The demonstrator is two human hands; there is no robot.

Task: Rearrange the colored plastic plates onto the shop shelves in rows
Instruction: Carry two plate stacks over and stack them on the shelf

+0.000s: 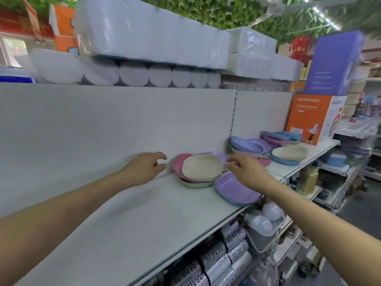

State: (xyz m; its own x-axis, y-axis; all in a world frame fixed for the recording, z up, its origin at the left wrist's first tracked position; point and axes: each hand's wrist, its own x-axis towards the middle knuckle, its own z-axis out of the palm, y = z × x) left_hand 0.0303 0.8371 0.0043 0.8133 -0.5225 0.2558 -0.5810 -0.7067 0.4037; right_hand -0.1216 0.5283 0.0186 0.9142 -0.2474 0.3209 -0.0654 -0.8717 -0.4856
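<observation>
A cream plate [201,167] tops a small pile with a pink plate [179,162] and a pale green plate [195,184] under it, on the white shelf [144,213]. A purple plate [233,187] lies at the shelf's front edge, over a blue one. My left hand [147,166] hovers just left of the pile, fingers loosely curled, holding nothing. My right hand [246,170] hovers just right of the cream plate, above the purple plate, fingers curled and empty. More plates in blue and purple [247,144] and cream [289,153] sit farther right.
An orange box [307,118] stands at the shelf's right end, with a purple box [334,62] above it. Wrapped white paper rolls [144,75] fill the top shelf. Packaged goods [216,263] and white bulbs [266,217] sit on the shelf below. The aisle floor lies to the right.
</observation>
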